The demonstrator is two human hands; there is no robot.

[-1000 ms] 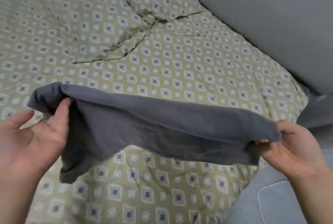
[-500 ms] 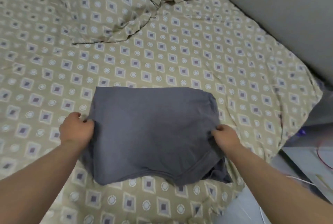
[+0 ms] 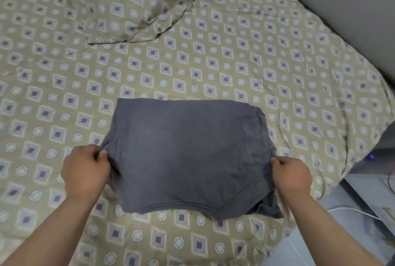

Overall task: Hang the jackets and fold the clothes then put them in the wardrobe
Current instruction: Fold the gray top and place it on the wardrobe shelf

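A dark grey garment (image 3: pixel 188 154) lies folded into a rough rectangle on the patterned bedspread (image 3: pixel 213 62), near the bed's front edge. My left hand (image 3: pixel 85 169) pinches the garment's left edge, thumb on top of the cloth. My right hand (image 3: pixel 290 177) pinches the right edge in the same way. A lower layer of the garment sticks out at the front right corner.
A pillow (image 3: pixel 128 2) in the same beige pattern lies at the back of the bed. A grey wall (image 3: pixel 346 4) runs along the bed's right side. To the lower right, off the bed, a white cable (image 3: pixel 352 211) lies on a pale floor.
A second ago both hands held the garment up in the air, stretched between them. It has since been laid flat on the bed, and the hands keep hold of its side edges.
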